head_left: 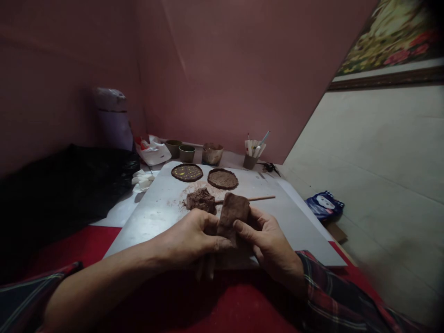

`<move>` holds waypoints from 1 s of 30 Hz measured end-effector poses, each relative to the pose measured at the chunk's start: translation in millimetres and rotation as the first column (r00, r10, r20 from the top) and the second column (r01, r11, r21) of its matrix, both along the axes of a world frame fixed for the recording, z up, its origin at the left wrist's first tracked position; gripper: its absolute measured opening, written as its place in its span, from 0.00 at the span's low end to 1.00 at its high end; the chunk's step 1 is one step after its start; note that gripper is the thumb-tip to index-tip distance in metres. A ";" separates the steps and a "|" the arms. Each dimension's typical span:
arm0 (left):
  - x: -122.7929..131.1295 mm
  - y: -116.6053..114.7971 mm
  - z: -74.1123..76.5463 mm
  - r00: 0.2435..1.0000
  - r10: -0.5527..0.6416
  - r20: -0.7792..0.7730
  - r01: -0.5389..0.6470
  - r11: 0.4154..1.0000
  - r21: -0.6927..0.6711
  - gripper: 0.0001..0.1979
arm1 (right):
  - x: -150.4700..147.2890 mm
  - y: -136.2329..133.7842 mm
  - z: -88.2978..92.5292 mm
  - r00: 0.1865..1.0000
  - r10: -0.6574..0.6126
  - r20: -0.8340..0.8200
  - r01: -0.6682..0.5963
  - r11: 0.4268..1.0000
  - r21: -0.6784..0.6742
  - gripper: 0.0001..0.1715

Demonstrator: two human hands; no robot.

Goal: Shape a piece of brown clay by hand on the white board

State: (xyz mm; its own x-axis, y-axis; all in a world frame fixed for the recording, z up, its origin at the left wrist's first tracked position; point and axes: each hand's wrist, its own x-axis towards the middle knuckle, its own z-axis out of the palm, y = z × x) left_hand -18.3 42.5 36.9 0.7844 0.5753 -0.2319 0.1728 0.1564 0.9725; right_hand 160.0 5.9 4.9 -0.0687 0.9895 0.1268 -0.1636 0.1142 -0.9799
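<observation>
Between my two hands is a brown slab of clay (pixel 234 213), roughly rectangular and held up above the near part of the board. My left hand (pixel 199 233) grips its left and lower edge, thumb across the front. From the right, my right hand (pixel 268 236) holds it with the thumb pressed on its face; some fingers are hidden behind. A rough lump of clay (pixel 200 200) sits on the board just beyond, with crumbs around it. Behind the slab lies a thin wooden stick (pixel 262 198), partly covered.
A grey-white board (pixel 138 231) lies on a red cloth (pixel 222 305). Two round clay discs (pixel 187 172) (pixel 222 178) rest toward its back. Small pots (pixel 187 154), a bowl (pixel 212 154) and a cup of pens (pixel 250 160) stand behind. Black plastic (pixel 69 185) is at left.
</observation>
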 end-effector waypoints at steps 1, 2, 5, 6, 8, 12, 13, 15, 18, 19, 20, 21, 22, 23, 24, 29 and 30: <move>-0.3 0.1 -0.3 1.000 -0.008 -0.004 0.008 1.000 -0.001 0.16 | -0.2 -0.1 -0.1 1.000 0.012 -0.003 -0.012 1.000 0.006 0.21; -0.5 0.4 -0.8 1.000 -0.012 -0.004 0.012 1.000 -0.006 0.16 | -0.2 -0.1 0.0 1.000 0.021 -0.007 -0.021 1.000 0.013 0.20; -0.4 1.7 -2.4 1.000 -0.002 0.007 0.002 1.000 -0.022 0.16 | -0.1 -0.5 1.4 0.999 0.024 -0.027 -0.024 1.000 0.008 0.19; 0.3 1.9 -3.0 1.000 0.008 0.019 -0.007 1.000 -0.016 0.16 | -0.2 -0.7 2.2 0.999 0.019 -0.039 -0.020 1.000 -0.006 0.19; 2.7 1.5 -4.3 0.997 0.030 0.072 -0.031 0.999 0.022 0.14 | -0.9 -1.5 4.1 0.997 0.015 -0.074 -0.018 0.999 -0.041 0.19; 9.3 -2.8 -7.7 0.974 0.104 0.201 -0.131 0.983 0.127 0.18 | -3.9 -3.1 6.9 0.985 0.028 -0.171 -0.043 0.995 -0.086 0.21; 10.6 -3.9 -8.4 0.971 0.126 0.205 -0.158 0.976 0.152 0.17 | -4.6 -3.3 7.1 0.982 0.030 -0.185 -0.048 0.995 -0.091 0.21; 12.1 -5.6 -9.0 0.970 0.154 0.190 -0.191 0.962 0.194 0.14 | -5.7 -3.5 6.8 0.981 0.028 -0.193 -0.047 0.994 -0.094 0.21; 12.2 -5.8 -9.2 0.974 0.160 0.162 -0.193 0.958 0.213 0.11 | -6.1 -3.4 5.6 0.985 0.015 -0.172 -0.029 0.996 -0.082 0.20; 12.1 -5.5 -9.3 0.975 0.160 0.157 -0.192 0.959 0.211 0.11 | -6.1 -3.3 5.3 0.987 0.011 -0.160 -0.024 0.997 -0.079 0.20; 11.9 -5.2 -9.6 0.975 0.160 0.155 -0.190 0.959 0.210 0.11 | -6.0 -3.3 5.2 0.989 0.008 -0.149 -0.019 0.997 -0.077 0.20; 11.8 -4.8 -10.0 0.975 0.159 0.156 -0.191 0.958 0.212 0.10 | -6.0 -3.3 5.1 0.990 0.004 -0.141 -0.015 0.997 -0.075 0.20; 11.7 -4.5 -10.5 0.975 0.159 0.158 -0.191 0.956 0.221 0.10 | -6.0 -3.4 5.1 0.991 -0.001 -0.135 -0.010 0.997 -0.075 0.21; 11.7 -4.4 -11.2 0.974 0.158 0.160 -0.193 0.953 0.235 0.10 | -5.9 -3.4 4.9 0.991 -0.005 -0.133 -0.004 0.997 -0.073 0.21; 11.8 -4.3 -11.9 0.974 0.156 0.163 -0.194 0.949 0.249 0.09 | -5.9 -3.4 4.6 0.991 -0.009 -0.132 -0.001 0.997 -0.071 0.21; 13.0 -4.8 -14.9 0.969 0.175 0.175 -0.218 0.938 0.269 0.09 | -5.5 -2.5 1.6 0.993 -0.008 -0.121 -0.001 0.997 -0.074 0.21; 13.3 -4.8 -14.6 0.967 0.184 0.179 -0.227 0.937 0.265 0.09 | -5.3 -2.3 1.2 0.993 -0.015 -0.120 0.006 0.997 -0.074 0.21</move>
